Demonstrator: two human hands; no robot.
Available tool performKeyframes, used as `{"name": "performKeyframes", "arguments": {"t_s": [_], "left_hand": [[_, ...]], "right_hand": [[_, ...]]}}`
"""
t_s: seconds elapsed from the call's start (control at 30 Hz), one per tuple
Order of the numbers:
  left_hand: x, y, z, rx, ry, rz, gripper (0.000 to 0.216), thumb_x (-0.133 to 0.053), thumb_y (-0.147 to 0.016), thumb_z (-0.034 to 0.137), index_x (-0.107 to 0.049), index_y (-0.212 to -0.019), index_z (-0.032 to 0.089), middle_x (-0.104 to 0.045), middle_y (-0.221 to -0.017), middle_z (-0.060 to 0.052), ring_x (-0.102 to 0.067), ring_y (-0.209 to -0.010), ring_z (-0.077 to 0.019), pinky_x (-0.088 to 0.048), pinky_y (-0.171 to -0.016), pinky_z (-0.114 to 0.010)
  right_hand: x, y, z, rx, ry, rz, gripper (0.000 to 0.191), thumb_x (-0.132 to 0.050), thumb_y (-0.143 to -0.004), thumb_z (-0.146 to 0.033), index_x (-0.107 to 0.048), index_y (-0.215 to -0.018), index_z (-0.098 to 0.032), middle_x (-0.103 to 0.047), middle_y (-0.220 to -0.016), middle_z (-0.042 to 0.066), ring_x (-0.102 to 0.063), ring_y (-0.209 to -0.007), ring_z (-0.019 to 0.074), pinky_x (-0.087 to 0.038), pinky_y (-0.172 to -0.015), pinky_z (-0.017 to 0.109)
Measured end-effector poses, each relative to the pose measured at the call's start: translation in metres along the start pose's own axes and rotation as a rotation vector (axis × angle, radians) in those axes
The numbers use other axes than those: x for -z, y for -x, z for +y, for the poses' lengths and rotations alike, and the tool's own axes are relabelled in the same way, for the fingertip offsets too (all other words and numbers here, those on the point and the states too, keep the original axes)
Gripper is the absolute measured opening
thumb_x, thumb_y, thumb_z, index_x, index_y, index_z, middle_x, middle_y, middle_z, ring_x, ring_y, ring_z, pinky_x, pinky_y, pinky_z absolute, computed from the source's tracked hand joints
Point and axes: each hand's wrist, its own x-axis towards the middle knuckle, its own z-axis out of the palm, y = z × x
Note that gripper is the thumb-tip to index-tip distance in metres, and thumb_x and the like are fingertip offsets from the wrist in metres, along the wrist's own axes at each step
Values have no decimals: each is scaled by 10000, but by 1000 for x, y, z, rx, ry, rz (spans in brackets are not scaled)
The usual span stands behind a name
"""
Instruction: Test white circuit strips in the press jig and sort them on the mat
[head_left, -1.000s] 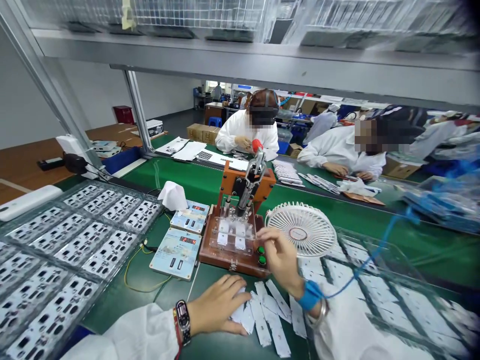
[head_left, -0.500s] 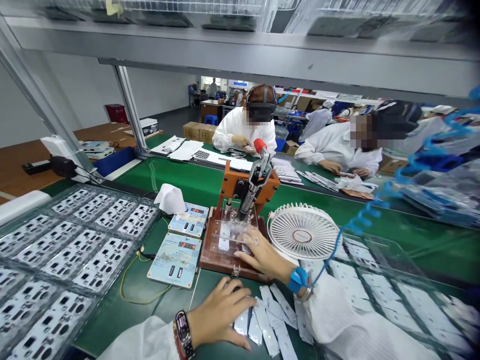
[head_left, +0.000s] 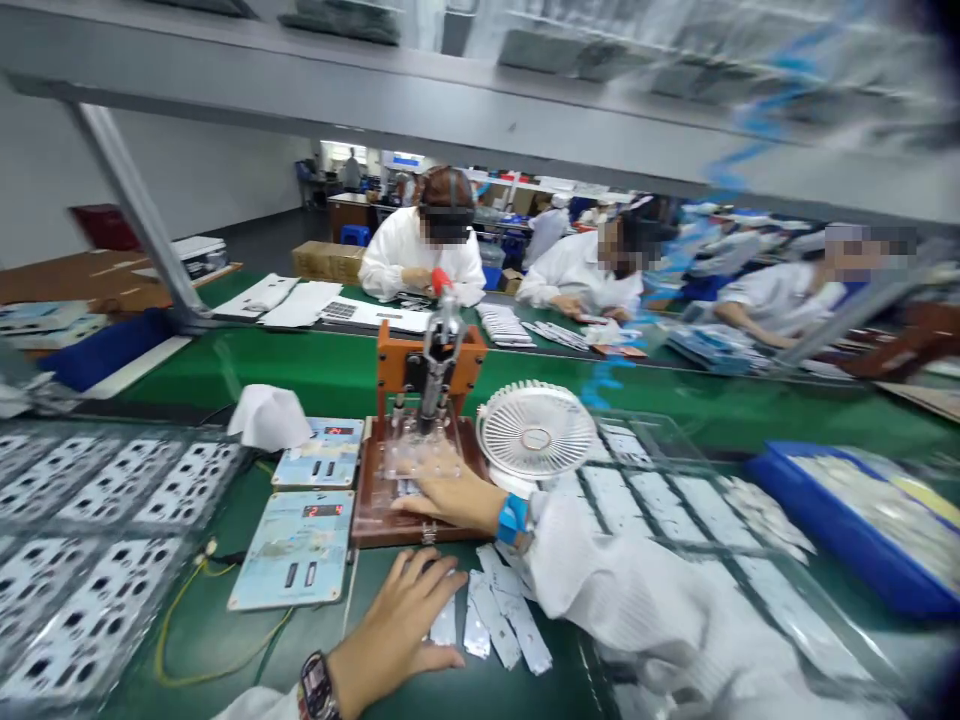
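My right hand (head_left: 442,492) reaches left over the brown test fixture (head_left: 367,515), fingers spread flat on its clear plate beside a small white board; whether it grips anything I cannot tell. A blue wrist strap (head_left: 511,519) circles that wrist. The fixture's lever with a red knob (head_left: 437,280) stands upright behind. My left hand (head_left: 397,625) rests palm down on the green mat, fingers over a row of white circuit strips (head_left: 499,610). A watch (head_left: 315,685) sits on my left wrist.
Two light-blue meters (head_left: 300,545) lie left of the fixture, clear trays of white boards (head_left: 90,560) farther left. A white fan (head_left: 535,435) stands to the right, then more trays and a blue bin (head_left: 847,525). People in white coats work across the green belt (head_left: 300,365).
My right hand moved from the fixture's green buttons onto the clear plate, reaching farther left. My head turned right, bringing the blue bin into view. The left hand stays on the strips.
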Motion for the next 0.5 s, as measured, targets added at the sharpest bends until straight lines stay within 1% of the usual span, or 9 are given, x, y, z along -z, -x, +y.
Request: {"name": "performKeyframes", "arguments": {"t_s": [0.07,0.1,0.2,0.3,0.33,0.4,0.43,0.5], "left_hand": [[-8,2,-7,-2,-68,12,670,-636,-780,580,-492,-1336,234,-535,-1345,-103,-464,-1220,-320,-365,-1030,-496],[-14,3,-12,-11,-99,27,666,-643,-780,573,-494,-1342,247,-541,-1342,-95,-477,-1211,-326,-377,-1023,-490],[-29,8,-27,-33,-140,95,609,-664,-776,542,-540,-1314,286,-609,-1263,-69,-557,-1122,-317,-464,-948,-416],[-33,9,-32,-30,-161,131,468,-626,-804,510,-620,-1226,309,-633,-1231,-56,-583,-1095,-318,-507,-890,-397],[-32,8,-31,-22,-167,120,454,-603,-819,506,-619,-1229,311,-623,-1248,-56,-575,-1116,-319,-506,-895,-405],[-25,5,-26,5,-159,47,473,-551,-854,498,-571,-1288,311,-584,-1303,-60,-550,-1169,-312,-501,-910,-414],[-21,3,-24,28,-146,-1,484,-531,-866,495,-545,-1314,313,-569,-1321,-63,-544,-1183,-310,-504,-907,-417],[-15,-2,-20,94,-111,-93,487,-507,-878,490,-519,-1335,323,-540,-1350,-68,-530,-1204,-320,-509,-900,-441]], "right_hand": [[0,5,-6,-5,8,-25,522,-453,-915,-530,-483,-1309,-189,-633,-1146,103,-575,-1024,216,-436,-923,372],[1,9,-9,7,25,-20,528,-430,-913,-558,-485,-1308,-212,-628,-1137,101,-572,-1005,218,-446,-889,364],[5,32,-25,47,115,55,570,-377,-886,-641,-494,-1296,-262,-548,-1226,123,-499,-1079,253,-434,-872,378],[16,71,-44,6,115,82,621,-395,-857,-674,-499,-1290,-242,-505,-1254,127,-457,-1083,251,-423,-887,373],[22,86,-48,-31,86,84,628,-411,-853,-672,-499,-1289,-228,-513,-1235,123,-461,-1063,240,-423,-892,364],[37,119,-47,-148,19,117,620,-447,-846,-661,-513,-1268,-211,-531,-1203,112,-477,-1043,223,-426,-906,352],[46,136,-40,-235,-6,149,608,-468,-841,-655,-527,-1248,-206,-541,-1193,109,-488,-1042,222,-430,-908,353],[66,170,-12,-480,1,214,566,-509,-840,-623,-550,-1211,-199,-571,-1165,109,-512,-1045,235,-434,-908,374]]}}
